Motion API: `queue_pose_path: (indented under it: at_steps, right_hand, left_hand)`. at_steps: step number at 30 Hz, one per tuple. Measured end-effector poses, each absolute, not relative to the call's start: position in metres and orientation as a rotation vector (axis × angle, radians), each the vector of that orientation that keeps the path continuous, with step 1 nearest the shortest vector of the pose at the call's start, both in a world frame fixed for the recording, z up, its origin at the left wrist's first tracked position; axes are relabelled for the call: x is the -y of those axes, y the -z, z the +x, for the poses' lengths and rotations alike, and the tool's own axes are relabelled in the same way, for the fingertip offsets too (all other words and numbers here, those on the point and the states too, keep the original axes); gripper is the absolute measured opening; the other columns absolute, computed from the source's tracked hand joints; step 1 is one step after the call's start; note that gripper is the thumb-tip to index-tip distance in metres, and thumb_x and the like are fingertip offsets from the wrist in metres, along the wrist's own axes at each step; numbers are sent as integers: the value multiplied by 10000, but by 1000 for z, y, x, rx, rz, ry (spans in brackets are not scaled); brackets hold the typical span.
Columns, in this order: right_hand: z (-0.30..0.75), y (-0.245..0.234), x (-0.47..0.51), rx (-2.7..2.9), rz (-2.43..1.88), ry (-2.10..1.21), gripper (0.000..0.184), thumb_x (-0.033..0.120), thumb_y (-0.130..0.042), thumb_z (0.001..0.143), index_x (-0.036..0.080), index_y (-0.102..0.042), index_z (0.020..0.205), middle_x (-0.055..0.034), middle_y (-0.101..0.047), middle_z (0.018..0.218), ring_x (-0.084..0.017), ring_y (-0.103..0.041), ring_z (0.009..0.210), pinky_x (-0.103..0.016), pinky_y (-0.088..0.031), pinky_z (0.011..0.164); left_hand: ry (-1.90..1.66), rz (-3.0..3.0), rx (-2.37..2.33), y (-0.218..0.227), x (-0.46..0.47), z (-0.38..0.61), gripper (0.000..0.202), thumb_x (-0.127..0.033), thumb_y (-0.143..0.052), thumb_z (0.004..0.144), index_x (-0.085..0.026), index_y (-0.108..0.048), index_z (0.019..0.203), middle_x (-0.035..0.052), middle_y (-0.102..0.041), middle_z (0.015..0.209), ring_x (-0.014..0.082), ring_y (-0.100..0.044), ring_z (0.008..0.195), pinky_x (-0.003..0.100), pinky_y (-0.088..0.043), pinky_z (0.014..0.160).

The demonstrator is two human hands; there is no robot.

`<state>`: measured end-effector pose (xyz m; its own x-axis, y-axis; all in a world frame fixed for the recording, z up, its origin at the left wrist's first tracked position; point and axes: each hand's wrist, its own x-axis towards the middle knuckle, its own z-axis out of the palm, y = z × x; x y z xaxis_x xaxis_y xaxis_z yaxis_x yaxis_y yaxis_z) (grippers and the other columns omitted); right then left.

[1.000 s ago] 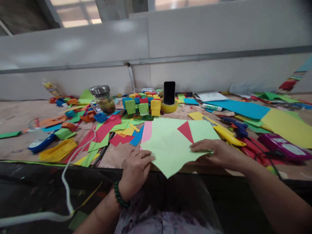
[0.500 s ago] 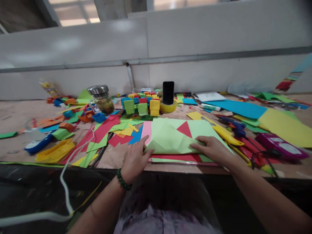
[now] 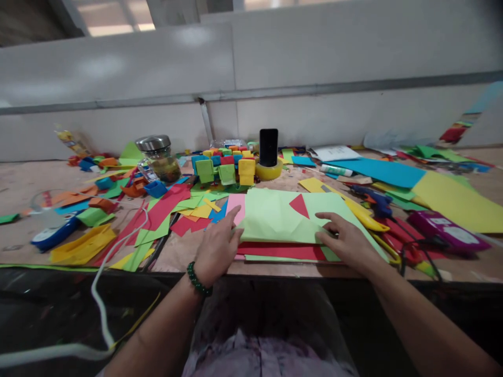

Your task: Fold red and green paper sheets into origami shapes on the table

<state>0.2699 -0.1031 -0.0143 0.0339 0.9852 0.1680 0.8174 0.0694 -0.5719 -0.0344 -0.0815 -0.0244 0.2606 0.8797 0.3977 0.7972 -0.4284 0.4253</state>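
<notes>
Here's the pale green paper sheet (image 3: 271,207) on the tabletop (image 3: 176,257), near edge seemingly turned up, not yet flattened, left hand (image 3: 218,245) and right hand (image 3: 348,241) beside it, pinching or loose, I can't tell!

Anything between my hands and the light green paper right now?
Nothing visible. The left hand is at the left edge of the light green paper, the right hand at its right side. The red patch shows beside the right fingertips, not in between.
</notes>
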Motion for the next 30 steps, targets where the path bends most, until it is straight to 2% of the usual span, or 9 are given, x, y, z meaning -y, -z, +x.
queue_pose_path:
  at_steps: [5, 7, 10, 12, 16, 19, 22, 25, 30]
  right_hand:
    - [269, 20, 109, 1958, -1900, -85, 385, 301, -530, 795, 209, -601, 1161, -17, -701, 769, -185, -625, 594, -273, -404, 493]
    - [267, 23, 111, 2025, -1902, 78, 358, 291, -532, 806, 208, -618, 1143, -52, -707, 857, -221, -653, 705, -294, -438, 520]
    - [261, 26, 112, 2111, -1786, 343, 332, 211, -531, 796, 186, -637, 1109, -102, -685, 1026, -275, -637, 888, -355, -509, 658]
    - [255, 28, 113, 2159, -1692, 480, 328, 158, -530, 782, 166, -643, 1090, -119, -675, 1070, -286, -615, 918, -393, -519, 746]
    - [242, 27, 117, 2192, -1600, 618, 299, 90, -502, 796, 141, -658, 1047, -143, -686, 1057, -294, -608, 943, -432, -512, 821]
    - [232, 28, 124, 2222, -1472, 605, 338, 44, -475, 818, 123, -653, 1095, -165, -660, 1170, -299, -587, 1069, -443, -497, 906]
    - [223, 32, 128, 2298, -1360, 493, 300, 52, -486, 841, 117, -676, 1064, -163, -658, 1202, -292, -586, 1104, -423, -503, 933]
    - [215, 37, 128, 2392, -1288, 360, 261, 91, -515, 859, 119, -684, 1056, -145, -688, 1158, -281, -623, 1060, -428, -515, 922]
    - [223, 38, 131, 2507, -1187, 291, 346, 293, -543, 924, 120, -617, 1214, -138, -638, 1274, -299, -580, 1186, -492, -490, 960]
  left_hand:
    - [-630, 2658, -1809, 23, 81, -25, 452, -205, -510, 913, -166, -472, 1361, 111, -684, 1009, 245, -633, 890, 375, -457, 799]
    - [-585, 2750, -1816, 21, 87, -20, 423, -200, -488, 923, -186, -500, 1346, 143, -655, 1150, 287, -603, 1041, 442, -439, 880]
    - [-571, 2908, -1563, 21, 100, -11, 410, -283, -439, 964, -243, -479, 1370, 122, -502, 1421, 305, -440, 1310, 554, -319, 1047]
    - [-534, 2966, -1462, 26, 109, -5, 460, -439, -432, 962, -247, -469, 1378, 114, -391, 1511, 308, -326, 1401, 598, -223, 1102]
    - [-472, 2914, -1590, 40, 120, 1, 826, -743, -383, 837, -114, -481, 1363, 216, -371, 1497, 342, -277, 1425, 596, -189, 1125]
    - [-500, 2856, -1719, 42, 126, 5, 992, -814, -349, 781, -34, -436, 1388, 272, -379, 1471, 372, -279, 1418, 595, -176, 1130]
    - [-525, 2914, -1562, 38, 132, 12, 1029, -828, -286, 779, -45, -365, 1441, 235, -299, 1523, 363, -236, 1436, 599, -156, 1136]
    - [-408, 2917, -1295, 36, 136, 18, 979, -822, -244, 792, -118, -351, 1464, 167, -312, 1534, 336, -267, 1429, 596, -182, 1135]
    - [-335, 2839, -1240, 41, 135, 13, 985, -828, -242, 789, -130, -320, 1480, 164, -301, 1539, 337, -298, 1415, 590, -233, 1117]
